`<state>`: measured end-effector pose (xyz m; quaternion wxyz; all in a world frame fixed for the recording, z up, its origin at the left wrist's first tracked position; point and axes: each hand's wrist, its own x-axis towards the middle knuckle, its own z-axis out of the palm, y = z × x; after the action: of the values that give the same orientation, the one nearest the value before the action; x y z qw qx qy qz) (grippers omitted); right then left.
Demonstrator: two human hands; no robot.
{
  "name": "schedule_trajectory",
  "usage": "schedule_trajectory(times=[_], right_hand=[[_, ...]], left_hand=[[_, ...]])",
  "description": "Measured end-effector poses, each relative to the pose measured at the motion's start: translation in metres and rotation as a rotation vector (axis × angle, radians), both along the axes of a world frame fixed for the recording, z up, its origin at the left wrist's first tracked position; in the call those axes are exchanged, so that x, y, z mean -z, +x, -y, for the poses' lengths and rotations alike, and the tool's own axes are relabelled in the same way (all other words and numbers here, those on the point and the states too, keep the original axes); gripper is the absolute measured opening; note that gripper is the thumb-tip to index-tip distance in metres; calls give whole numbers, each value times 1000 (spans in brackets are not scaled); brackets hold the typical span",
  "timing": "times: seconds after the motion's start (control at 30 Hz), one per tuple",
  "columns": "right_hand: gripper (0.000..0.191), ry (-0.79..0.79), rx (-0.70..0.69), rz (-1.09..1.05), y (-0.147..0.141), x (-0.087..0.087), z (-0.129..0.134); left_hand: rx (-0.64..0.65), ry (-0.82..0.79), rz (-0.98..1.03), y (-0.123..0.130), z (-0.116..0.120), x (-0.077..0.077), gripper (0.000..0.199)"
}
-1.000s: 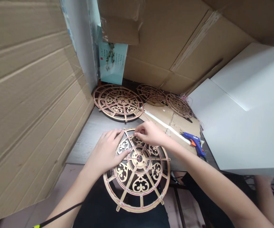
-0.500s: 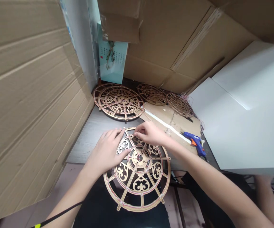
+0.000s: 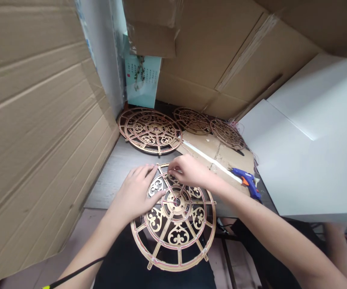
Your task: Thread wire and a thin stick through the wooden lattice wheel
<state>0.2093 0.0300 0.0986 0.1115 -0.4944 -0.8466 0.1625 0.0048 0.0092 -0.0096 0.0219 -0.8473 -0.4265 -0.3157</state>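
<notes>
A round openwork disc (image 3: 178, 234), tan like cut wood, lies in front of me, with spokes, scroll cutouts and thin pinkish wire along its rings. Its far part is over the table and its near part above my dark-clothed lap. My left hand (image 3: 135, 190) rests on the disc's left side, fingers stretched toward the rim and thumb spread toward the hub. Over the far part of the disc, my right hand (image 3: 187, 171) has thumb and fingers pinched together near a spoke. Whatever lies between those fingertips is hidden or too small to make out.
More openwork discs (image 3: 152, 132) lie stacked at the back left, with two others (image 3: 227, 133) at the back right. A blue glue gun (image 3: 247, 180) lies right on a cardboard sheet (image 3: 221, 150). Cardboard walls (image 3: 41, 132) and white panels (image 3: 317, 140) enclose the table.
My right hand's pinched fingertips have shifted slightly right, away from the spoke. My left hand and the disc stay nearly in place.
</notes>
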Motion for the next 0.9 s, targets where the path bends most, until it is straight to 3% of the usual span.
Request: schedule_trajectory(times=[0.17, 0.4, 0.9], right_hand=[[13, -116, 16, 16, -1, -6, -12], [13, -345, 96, -68, 19, 6, -42], [9, -481, 235, -151, 15, 4, -47]], left_hand=[[-2, 3, 0, 0, 0, -1, 76], [-5, 8, -10, 0, 0, 1, 76], [-12, 15, -18, 1, -1, 0, 74]])
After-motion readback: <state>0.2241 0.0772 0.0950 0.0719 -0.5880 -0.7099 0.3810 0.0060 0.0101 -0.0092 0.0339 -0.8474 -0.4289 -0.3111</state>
